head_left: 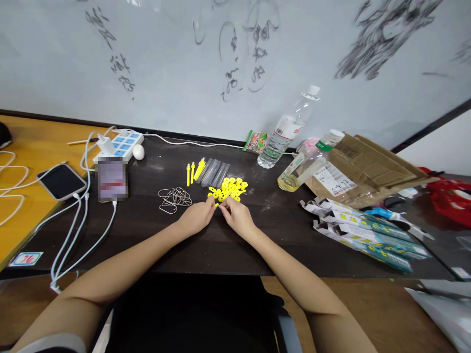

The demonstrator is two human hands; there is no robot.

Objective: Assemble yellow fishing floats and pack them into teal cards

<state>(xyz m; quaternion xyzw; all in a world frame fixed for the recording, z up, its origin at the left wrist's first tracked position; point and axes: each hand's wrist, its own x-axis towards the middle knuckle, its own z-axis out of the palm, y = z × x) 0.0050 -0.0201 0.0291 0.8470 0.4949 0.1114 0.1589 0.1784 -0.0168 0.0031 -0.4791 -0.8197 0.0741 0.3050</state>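
Fingers of left hand (196,217) and right hand (238,215) pinch one yellow piece (216,205) (its direction and long axis unclear).

Small yellow piece (217,205): mostly hidden by the fingertips of left hand (196,217) and right hand (237,215); form unclear.
Phone (111,179): screen blurred into blocks, unreadable.
Black object (4,135): cut off, left edge.
Red item (447,198): cut off, right edge.
Boxes (371,237): fine print too small to read.
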